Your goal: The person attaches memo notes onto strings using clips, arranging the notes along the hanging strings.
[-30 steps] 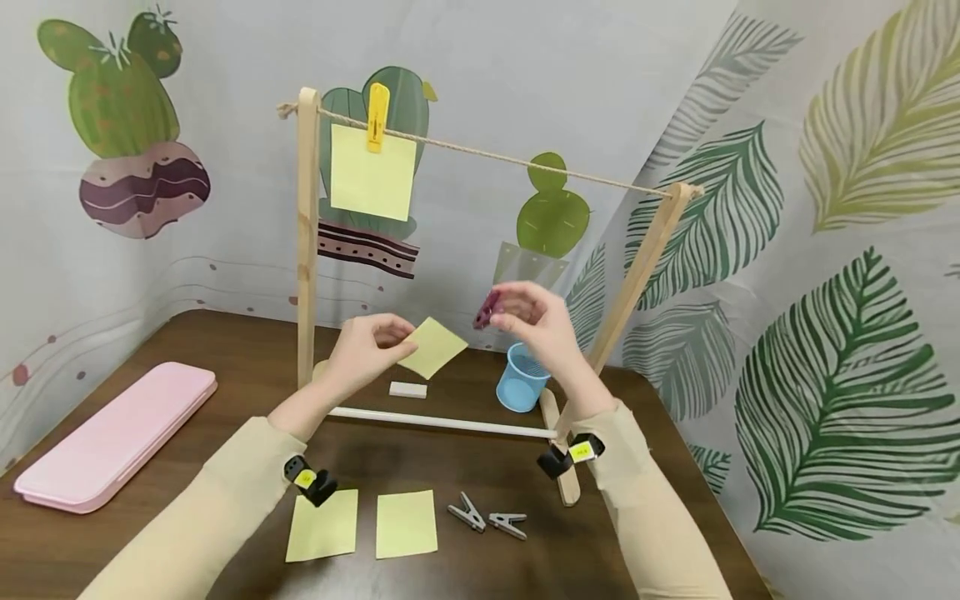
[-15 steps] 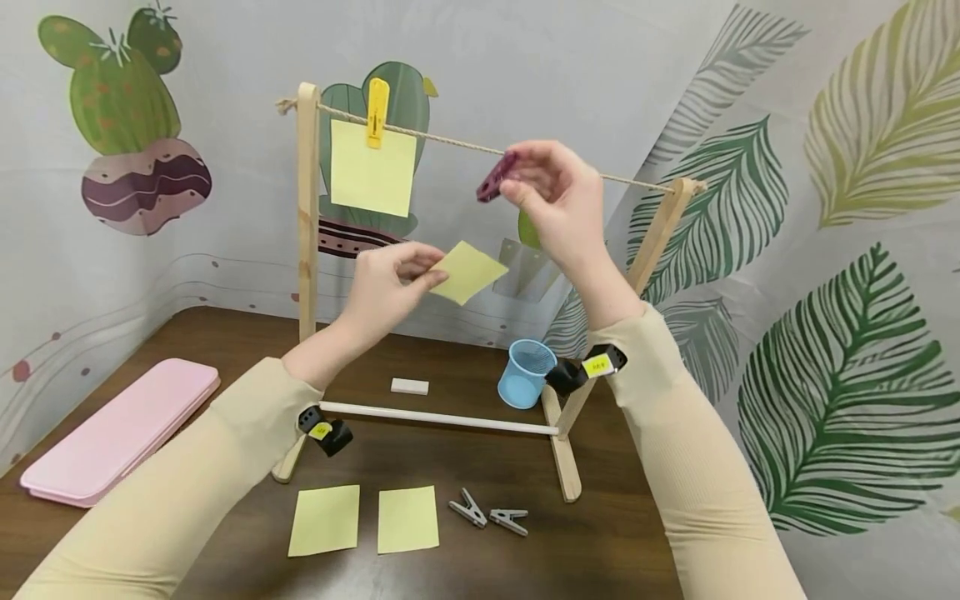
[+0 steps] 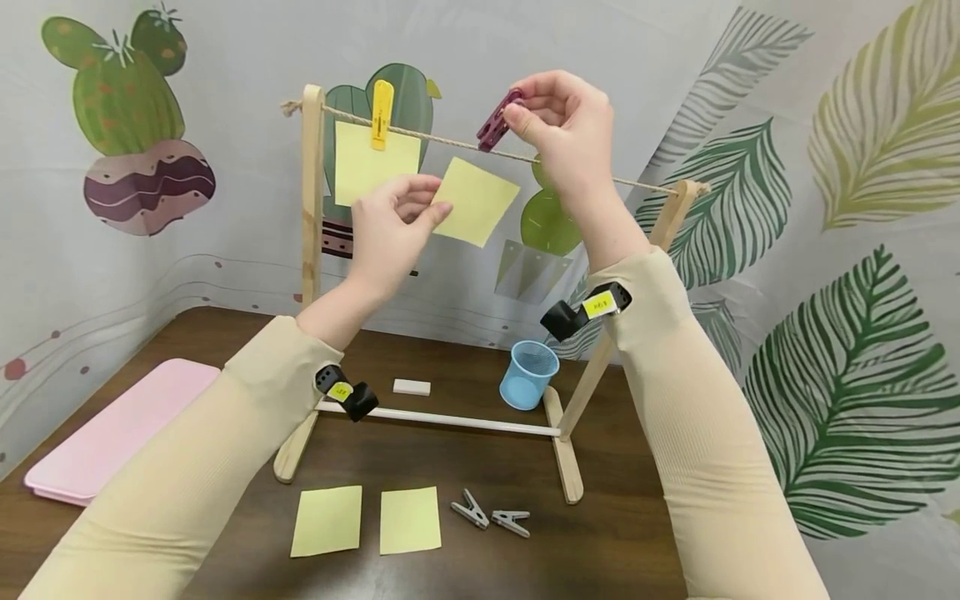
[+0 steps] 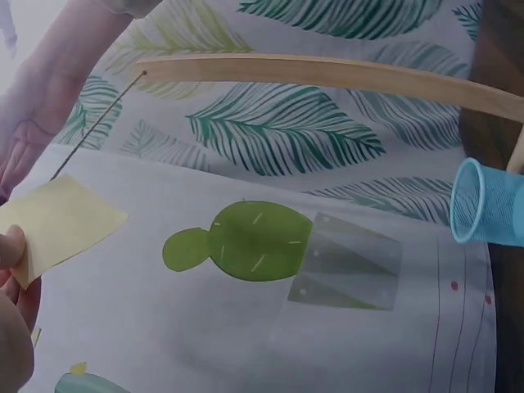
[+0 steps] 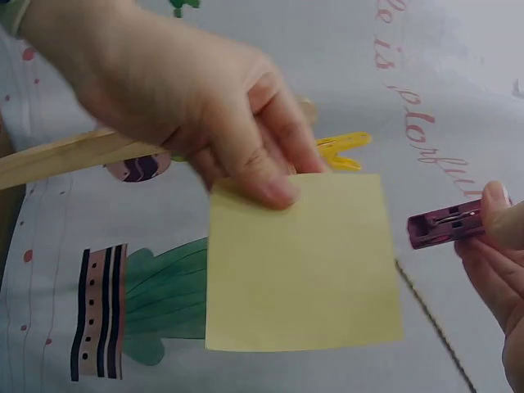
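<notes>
In the head view my left hand [image 3: 393, 229] pinches a yellow sticky note [image 3: 477, 202] by its left edge, tilted, a little below the rope [image 3: 450, 143]. My right hand [image 3: 567, 125] holds a dark purple clothespin [image 3: 500, 121] between thumb and fingers, at the rope's height. The right wrist view shows the clothespin [image 5: 446, 223] apart from the note [image 5: 303, 266]. Left of both hands, a yellow clothespin [image 3: 382, 115] fixes another sticky note [image 3: 360, 162] to the rope; my left hand covers part of that note.
The rope spans a wooden frame [image 3: 312, 200] with a white crossbar [image 3: 465, 422]. Two sticky notes [image 3: 326, 521] and two grey clothespins [image 3: 510, 522] lie in front. Behind the bar are a white block [image 3: 412, 387] and a blue mesh cup [image 3: 528, 375]. A pink case [image 3: 123, 425] lies left.
Both hands have risen from near the tabletop to the rope, the left carrying the sticky note and the right the purple clothespin. The note has turned to hang less diagonally.
</notes>
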The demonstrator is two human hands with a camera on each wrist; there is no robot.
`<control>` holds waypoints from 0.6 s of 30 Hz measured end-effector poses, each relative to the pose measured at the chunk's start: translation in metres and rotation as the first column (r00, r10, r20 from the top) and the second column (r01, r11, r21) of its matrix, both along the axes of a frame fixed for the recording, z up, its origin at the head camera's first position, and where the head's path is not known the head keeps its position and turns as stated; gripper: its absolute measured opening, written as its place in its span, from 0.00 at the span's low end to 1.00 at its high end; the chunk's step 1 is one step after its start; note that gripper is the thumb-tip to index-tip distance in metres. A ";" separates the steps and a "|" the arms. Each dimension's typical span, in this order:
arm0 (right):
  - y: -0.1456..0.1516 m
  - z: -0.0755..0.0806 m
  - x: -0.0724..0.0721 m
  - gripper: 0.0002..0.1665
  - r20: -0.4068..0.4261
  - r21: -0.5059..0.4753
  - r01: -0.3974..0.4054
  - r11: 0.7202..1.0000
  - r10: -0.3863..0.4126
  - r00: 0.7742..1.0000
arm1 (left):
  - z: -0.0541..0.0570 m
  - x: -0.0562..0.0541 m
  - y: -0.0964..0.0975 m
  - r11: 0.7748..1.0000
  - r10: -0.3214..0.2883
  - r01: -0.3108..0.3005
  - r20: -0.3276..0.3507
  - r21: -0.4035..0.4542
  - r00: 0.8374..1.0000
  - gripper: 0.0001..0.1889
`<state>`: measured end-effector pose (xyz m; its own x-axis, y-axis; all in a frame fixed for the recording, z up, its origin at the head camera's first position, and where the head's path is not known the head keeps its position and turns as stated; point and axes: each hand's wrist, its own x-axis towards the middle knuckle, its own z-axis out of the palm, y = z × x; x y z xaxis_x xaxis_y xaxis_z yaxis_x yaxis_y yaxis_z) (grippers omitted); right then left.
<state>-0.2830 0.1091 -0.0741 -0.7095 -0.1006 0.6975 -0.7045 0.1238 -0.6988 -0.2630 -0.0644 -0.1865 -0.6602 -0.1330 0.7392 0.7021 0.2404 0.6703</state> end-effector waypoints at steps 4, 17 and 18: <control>-0.002 0.009 -0.002 0.06 0.045 0.034 0.055 0.998 -0.056 0.997 | 0.004 -0.004 -0.001 0.997 0.012 -0.017 0.064 0.080 0.998 0.15; -0.011 0.016 -0.008 0.08 0.136 0.183 0.132 0.974 -0.158 0.978 | 0.002 -0.009 0.001 0.981 0.016 -0.042 0.135 0.188 0.991 0.16; -0.012 0.016 -0.008 0.08 0.142 0.192 0.136 0.972 -0.164 0.976 | 0.002 -0.009 0.002 0.980 0.015 -0.043 0.146 0.194 0.989 0.16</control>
